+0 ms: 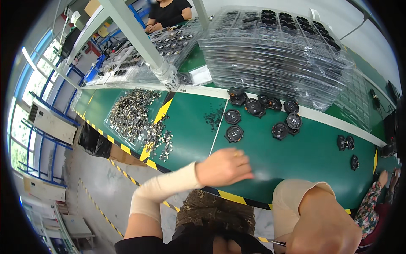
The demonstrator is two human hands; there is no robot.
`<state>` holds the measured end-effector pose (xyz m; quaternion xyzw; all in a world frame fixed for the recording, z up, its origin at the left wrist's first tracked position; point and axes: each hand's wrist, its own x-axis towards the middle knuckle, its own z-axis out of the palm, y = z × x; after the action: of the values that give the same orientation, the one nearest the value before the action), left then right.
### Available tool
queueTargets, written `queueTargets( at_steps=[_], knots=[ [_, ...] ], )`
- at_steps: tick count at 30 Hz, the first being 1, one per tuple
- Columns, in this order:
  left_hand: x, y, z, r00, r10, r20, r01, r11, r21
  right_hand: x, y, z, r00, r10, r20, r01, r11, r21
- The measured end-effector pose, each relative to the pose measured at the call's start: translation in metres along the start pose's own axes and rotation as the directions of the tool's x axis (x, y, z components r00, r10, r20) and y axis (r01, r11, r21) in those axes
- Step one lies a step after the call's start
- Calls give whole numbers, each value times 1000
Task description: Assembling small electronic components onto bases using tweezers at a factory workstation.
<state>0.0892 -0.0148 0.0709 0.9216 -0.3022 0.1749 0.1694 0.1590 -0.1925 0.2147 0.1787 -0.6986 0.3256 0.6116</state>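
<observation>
My left hand (226, 167) hangs over the near edge of the green table (186, 146), fingers curled under. Whatever lies in its palm is hidden. Close to the camera at the lower right is my right hand (323, 226), closed and slightly blurred. A thin metal tool (278, 243) sticks out beside it, its kind not clear. Beyond my left hand lie several round black watch cases, among them a single case (234, 133) nearest that hand. Others sit in a cluster (280, 131) farther right. Small black pieces (215, 119) are scattered left of them.
A heap of small metal parts (133, 114) spreads over the table's left end. Tall stacked clear plastic trays (275, 63) stand behind a white ledge. More watch parts (346, 142) lie at the right. A person (169, 15) sits across; another person's floral sleeve (368, 205) shows right.
</observation>
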Motion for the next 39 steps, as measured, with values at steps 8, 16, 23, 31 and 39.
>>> queueTargets(
  at_steps=[8, 16, 23, 31, 39],
  knots=[
    [3, 13, 29, 923, 106, 369, 177, 736, -653, -1, 15, -12, 997, 68, 30, -70, 996, 63],
    [39, 31, 115, 606, 661, 443, 450, 175, -876, -1, 23, -29, 999, 50, -8, -49, 998, 44],
    [41, 24, 114, 645, 578, 500, 648, -68, -758, -3, 18, -42, 994, 103, -25, -102, 994, 40],
    [41, 25, 114, 631, 568, 528, 672, -62, -738, -4, 21, -39, 994, 103, -26, -102, 994, 32],
    [39, 26, 114, 649, 540, 536, 671, -74, -738, -5, 20, -40, 994, 109, -3, -109, 992, 68]
  ],
)
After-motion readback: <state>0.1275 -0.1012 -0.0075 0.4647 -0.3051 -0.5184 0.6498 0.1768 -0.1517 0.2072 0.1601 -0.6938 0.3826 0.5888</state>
